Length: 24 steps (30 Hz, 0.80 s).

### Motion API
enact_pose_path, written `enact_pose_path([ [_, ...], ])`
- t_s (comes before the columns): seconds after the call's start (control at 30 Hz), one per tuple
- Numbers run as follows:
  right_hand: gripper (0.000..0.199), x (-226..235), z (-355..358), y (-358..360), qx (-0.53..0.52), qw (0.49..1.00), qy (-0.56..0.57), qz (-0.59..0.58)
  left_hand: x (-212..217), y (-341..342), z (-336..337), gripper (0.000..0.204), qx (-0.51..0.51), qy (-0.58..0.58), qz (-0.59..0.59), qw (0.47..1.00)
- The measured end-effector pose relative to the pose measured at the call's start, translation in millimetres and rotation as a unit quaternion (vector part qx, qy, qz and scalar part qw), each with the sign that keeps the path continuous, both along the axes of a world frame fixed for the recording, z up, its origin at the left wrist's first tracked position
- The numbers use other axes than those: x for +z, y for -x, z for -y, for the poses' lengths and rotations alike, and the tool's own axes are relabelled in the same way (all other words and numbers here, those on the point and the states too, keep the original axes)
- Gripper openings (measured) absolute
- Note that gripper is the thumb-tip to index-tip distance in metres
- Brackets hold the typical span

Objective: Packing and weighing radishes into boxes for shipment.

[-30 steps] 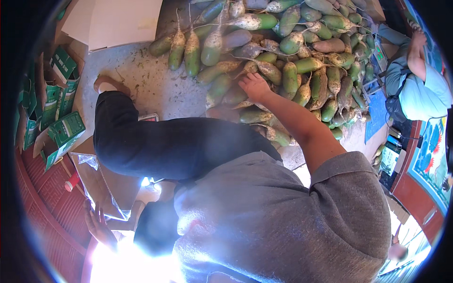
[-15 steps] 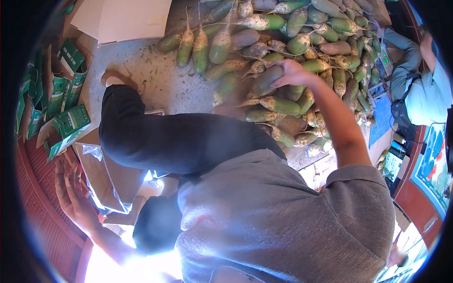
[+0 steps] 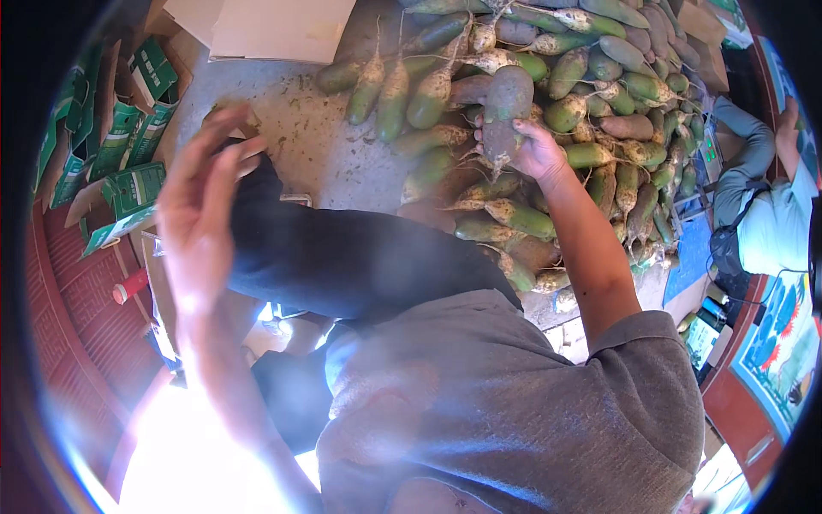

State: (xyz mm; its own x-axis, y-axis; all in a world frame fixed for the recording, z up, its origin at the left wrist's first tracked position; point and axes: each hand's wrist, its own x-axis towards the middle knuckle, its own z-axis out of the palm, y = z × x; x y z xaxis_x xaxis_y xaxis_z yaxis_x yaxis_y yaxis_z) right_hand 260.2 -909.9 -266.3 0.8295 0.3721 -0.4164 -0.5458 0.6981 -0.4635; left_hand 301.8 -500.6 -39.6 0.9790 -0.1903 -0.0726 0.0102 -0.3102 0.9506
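My right hand (image 3: pixel 538 152) is closed round the lower, root end of a thick green radish (image 3: pixel 507 94), which stands out over the heap with its broad end pointing away from me. Beneath and around it lies a large pile of green radishes (image 3: pixel 569 116) with pale, soil-marked root ends and thin tails. My left hand (image 3: pixel 201 206) is raised at the left, in front of my bent knee; its fingers are spread and slightly blurred, and nothing shows in them.
Green cartons (image 3: pixel 128 171) stand along the left, by a red patterned panel (image 3: pixel 77 325) and a red roll (image 3: pixel 130 286). Flat cardboard (image 3: pixel 278 30) lies at the far left. Another person (image 3: pixel 775 206) is at the right, beside a blue board (image 3: pixel 689 244).
My right hand has picked up the radish it was touching and turned it upright. My left hand has risen from the lower left, away from the open box, toward my knee.
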Motion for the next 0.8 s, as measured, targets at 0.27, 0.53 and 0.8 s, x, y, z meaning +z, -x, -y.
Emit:
enact_pose_path([
  [0.27, 0.076, 14.5, -3.5, -11.9, 0.046, 0.999, 0.015, 0.020, -49.6, -1.5, 17.9, 0.034, -0.034, 0.036, -0.077, 0.996],
  [0.53, 0.076, 7.6, 16.0, -23.2, 0.221, 0.632, 0.720, 0.183, -6.8, 25.3, -40.0, 0.040, 0.169, -0.060, -0.023, 0.983],
  [0.8, 0.069, -1.6, 33.6, -6.3, 0.213, 0.389, 0.865, 0.233, -7.5, 37.6, -137.2, 0.047, 0.162, -0.052, -0.058, 0.984],
])
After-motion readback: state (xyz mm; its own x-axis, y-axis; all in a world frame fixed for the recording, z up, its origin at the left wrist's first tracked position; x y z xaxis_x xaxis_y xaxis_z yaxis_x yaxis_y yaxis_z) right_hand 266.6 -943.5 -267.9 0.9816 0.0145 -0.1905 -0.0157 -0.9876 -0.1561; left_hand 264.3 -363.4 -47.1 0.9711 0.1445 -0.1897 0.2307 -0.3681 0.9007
